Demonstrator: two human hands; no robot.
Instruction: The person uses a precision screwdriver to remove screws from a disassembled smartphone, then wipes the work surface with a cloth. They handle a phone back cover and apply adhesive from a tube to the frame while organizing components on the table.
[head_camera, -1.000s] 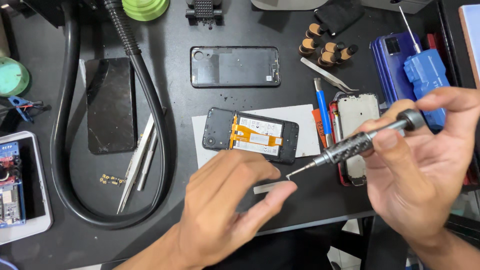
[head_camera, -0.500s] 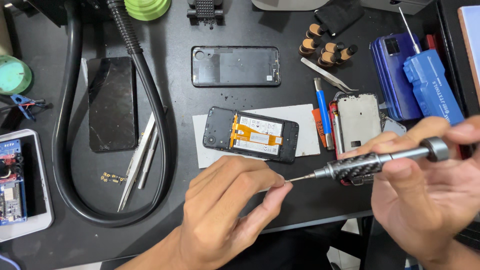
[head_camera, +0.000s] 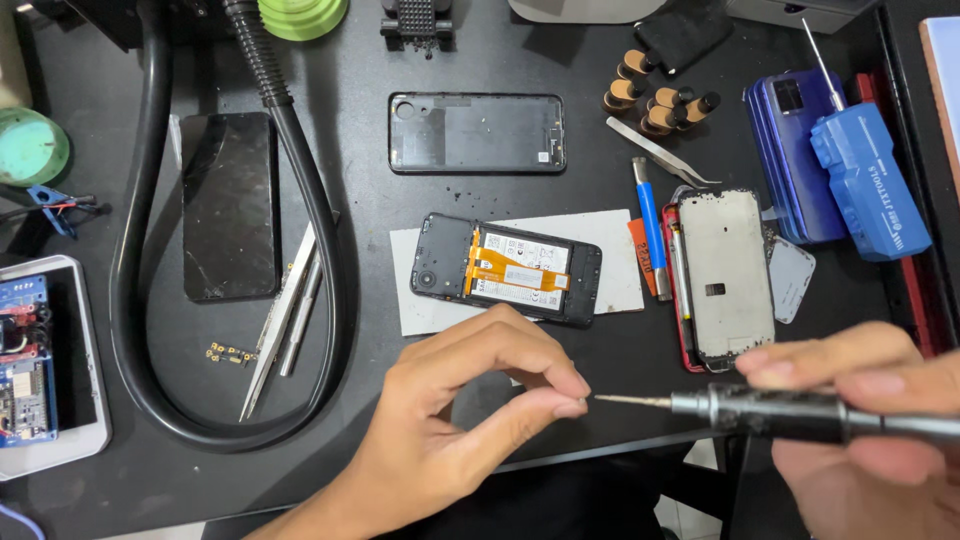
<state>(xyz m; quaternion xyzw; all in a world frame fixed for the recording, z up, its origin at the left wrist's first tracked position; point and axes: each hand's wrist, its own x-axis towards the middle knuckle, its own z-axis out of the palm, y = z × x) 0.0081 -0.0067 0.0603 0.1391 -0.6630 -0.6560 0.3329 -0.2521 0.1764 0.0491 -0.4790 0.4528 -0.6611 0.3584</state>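
Your right hand is clamped around the dark knurled metal precision screwdriver, held level, its thin bit pointing at your left hand. Left thumb and forefinger are pinched together just off the bit tip; can't tell if anything tiny sits between them. Both hands hover over the near edge of the black table, just this side of the opened black phone with the orange flex cable. That phone lies on a white rectangular mat. Beyond it lies the empty black phone back cover. To its right, a silver mid-frame plate, with a blue-handled tool between them. To its left, silver tweezers inside the loop of a black hose, beside a cracked black screen panel.
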